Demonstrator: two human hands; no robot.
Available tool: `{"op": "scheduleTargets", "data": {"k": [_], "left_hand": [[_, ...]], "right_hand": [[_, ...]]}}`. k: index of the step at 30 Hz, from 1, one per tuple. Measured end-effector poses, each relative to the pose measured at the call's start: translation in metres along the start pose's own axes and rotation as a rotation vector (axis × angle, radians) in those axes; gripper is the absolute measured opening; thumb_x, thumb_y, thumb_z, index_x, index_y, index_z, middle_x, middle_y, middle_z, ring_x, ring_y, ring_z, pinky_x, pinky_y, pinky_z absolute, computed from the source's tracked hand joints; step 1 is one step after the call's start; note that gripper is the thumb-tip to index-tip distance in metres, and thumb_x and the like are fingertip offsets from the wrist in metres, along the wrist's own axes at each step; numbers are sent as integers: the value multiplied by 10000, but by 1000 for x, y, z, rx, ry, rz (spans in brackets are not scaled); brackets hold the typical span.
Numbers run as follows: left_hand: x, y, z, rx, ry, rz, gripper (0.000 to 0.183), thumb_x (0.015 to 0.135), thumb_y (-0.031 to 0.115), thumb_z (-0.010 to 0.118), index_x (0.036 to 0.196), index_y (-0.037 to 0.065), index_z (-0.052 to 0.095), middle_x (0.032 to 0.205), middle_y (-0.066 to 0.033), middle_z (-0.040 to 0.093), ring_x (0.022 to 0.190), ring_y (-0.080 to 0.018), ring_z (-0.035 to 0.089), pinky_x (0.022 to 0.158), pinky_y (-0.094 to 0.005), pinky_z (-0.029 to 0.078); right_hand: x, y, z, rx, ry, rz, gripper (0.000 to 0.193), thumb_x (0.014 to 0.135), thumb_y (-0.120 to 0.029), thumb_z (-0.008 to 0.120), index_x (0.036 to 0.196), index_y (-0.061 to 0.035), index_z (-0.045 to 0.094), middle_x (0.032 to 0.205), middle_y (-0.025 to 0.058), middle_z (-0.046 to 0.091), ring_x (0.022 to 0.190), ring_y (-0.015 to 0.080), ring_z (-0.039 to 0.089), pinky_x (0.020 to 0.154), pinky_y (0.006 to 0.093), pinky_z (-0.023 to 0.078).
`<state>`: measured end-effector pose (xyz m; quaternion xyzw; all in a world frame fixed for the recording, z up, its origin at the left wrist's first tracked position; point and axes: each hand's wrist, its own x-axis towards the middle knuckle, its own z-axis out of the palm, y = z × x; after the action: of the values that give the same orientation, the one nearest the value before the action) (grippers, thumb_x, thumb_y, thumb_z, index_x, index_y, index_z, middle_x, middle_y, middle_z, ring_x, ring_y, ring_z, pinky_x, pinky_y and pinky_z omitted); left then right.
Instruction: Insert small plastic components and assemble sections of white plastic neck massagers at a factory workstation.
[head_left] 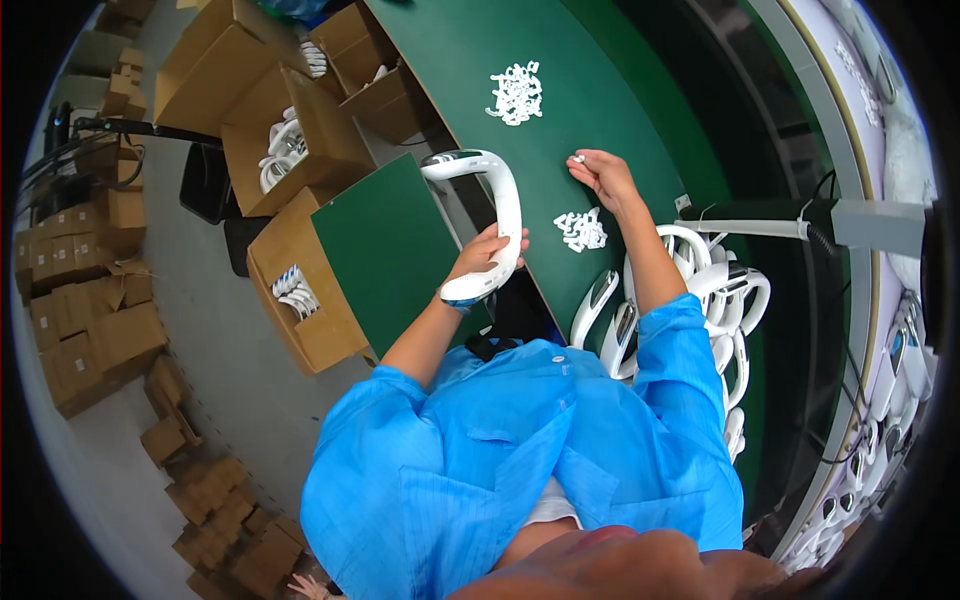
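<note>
My left hand (pixel 487 252) is wrapped round a white curved neck fan (pixel 506 197), which has dark inner ends and is held up over the gap between two green table tops. Its open side faces left. Farther right, my right hand (pixel 606 177) pinches a small white plastic piece (pixel 578 158) above the green table (pixel 560 130). Just below that hand lies a small pile of similar white pieces (pixel 581 230). A larger pile of them (pixel 517 93) sits farther off on the same table.
More white neck fans (pixel 740 290) are heaped beside my right arm. Cardboard boxes (pixel 300 160) holding white parts stand at the left, by a smaller green board (pixel 380 260). A metal rail (pixel 745 227) crosses at the right. Stacked cartons (pixel 85 330) line the far left.
</note>
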<state>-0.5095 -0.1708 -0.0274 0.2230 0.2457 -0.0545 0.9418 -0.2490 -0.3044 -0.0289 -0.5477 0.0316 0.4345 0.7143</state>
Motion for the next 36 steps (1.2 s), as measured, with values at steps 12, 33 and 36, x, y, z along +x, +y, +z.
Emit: {"op": "scheduleTargets", "data": {"k": [12, 33, 36], "left_hand": [[36, 5, 5, 28, 43, -34, 394, 890, 65, 516, 1266, 13, 411, 1122, -144, 566, 967, -219, 601, 747, -336, 550], [23, -11, 57, 64, -29, -22, 409, 890, 62, 525, 1278, 0, 408, 1101, -147, 584, 967, -221, 613, 747, -329, 559], [21, -14, 58, 66, -34, -28, 419, 894, 52, 516, 1292, 5, 394, 1113, -151, 575, 988, -223, 604, 753, -325, 559]], "right_hand": [[-52, 5, -29, -1501, 96, -340, 261, 745, 10, 559, 976, -69, 651, 848, 158, 635, 808, 297, 635, 708, 388, 505], [-57, 32, -59, -1169, 12, -320, 113, 673, -34, 639, 786, -29, 641, 721, 106, 637, 658, 210, 615, 631, 316, 480], [-56, 32, -59, -1190, 13, -329, 118, 670, -29, 622, 786, -28, 646, 732, 109, 640, 659, 223, 614, 637, 319, 480]]}}
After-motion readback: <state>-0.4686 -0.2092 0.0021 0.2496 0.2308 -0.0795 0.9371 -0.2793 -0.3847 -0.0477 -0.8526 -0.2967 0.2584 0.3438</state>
